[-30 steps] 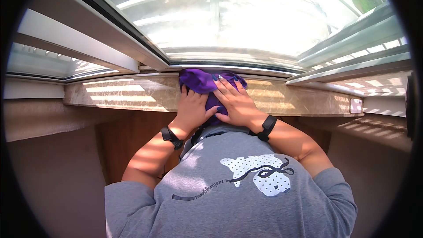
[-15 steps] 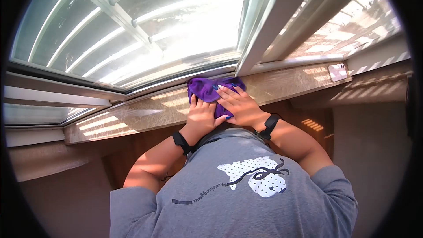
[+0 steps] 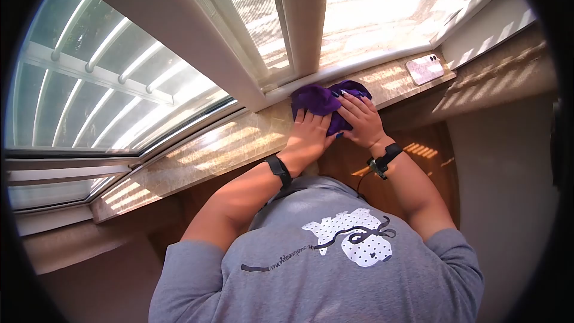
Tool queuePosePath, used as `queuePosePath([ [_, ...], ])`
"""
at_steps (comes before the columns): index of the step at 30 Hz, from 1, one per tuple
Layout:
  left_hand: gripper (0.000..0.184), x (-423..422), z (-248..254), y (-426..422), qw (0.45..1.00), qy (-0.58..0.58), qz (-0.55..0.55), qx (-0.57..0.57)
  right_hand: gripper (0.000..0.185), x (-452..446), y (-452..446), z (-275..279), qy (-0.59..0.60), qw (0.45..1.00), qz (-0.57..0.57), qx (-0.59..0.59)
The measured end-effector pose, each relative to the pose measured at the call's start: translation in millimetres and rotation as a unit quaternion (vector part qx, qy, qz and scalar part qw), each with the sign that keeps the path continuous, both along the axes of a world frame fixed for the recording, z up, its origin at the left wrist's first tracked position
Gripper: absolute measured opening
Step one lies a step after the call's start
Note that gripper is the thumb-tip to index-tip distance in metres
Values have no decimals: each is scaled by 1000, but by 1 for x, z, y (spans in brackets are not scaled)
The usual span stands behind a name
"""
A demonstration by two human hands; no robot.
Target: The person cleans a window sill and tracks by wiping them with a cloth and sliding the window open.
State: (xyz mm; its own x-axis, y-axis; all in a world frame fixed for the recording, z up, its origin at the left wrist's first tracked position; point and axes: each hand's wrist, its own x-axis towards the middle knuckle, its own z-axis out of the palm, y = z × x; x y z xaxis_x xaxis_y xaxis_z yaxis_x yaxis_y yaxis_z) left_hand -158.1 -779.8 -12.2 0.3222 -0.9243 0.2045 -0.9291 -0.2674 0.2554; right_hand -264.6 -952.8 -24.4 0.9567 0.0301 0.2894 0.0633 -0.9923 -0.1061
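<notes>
A bunched purple cloth (image 3: pixel 317 101) lies on the marble windowsill (image 3: pixel 239 133), against the foot of the white window frame. My left hand (image 3: pixel 309 134) presses on its near left part, fingers extended and tips partly hidden by a fold. On its right side, my right hand (image 3: pixel 363 121) bears down with the fingers stretched over the cloth and the thumb towards the sill's front edge. Both hands hold the cloth between them and the stone. Blue nail polish shows on the right hand, and each wrist wears a black band.
A phone in a pinkish case (image 3: pixel 425 69) rests on the sill at the right. To the left stands a window sash (image 3: pixel 197 36), with white bars (image 3: pixel 84 72) seen through the glass. A curtain (image 3: pixel 487 84) hangs below the sill on the right.
Both hands and the purple cloth have slid right along the sill, closer to the phone. The head view has turned right, so more of the right window shows.
</notes>
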Motion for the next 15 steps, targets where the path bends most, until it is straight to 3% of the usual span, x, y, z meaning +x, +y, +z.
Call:
queuePosePath([
  [6, 58, 1, -2, 8, 999, 40, 16, -8, 68, 3, 10, -3, -9, 999, -46, 24],
  [15, 56, 13, -8, 105, 986, -6, 160, -49, 60, 42, 95, 0, -28, 996, 87, 5],
])
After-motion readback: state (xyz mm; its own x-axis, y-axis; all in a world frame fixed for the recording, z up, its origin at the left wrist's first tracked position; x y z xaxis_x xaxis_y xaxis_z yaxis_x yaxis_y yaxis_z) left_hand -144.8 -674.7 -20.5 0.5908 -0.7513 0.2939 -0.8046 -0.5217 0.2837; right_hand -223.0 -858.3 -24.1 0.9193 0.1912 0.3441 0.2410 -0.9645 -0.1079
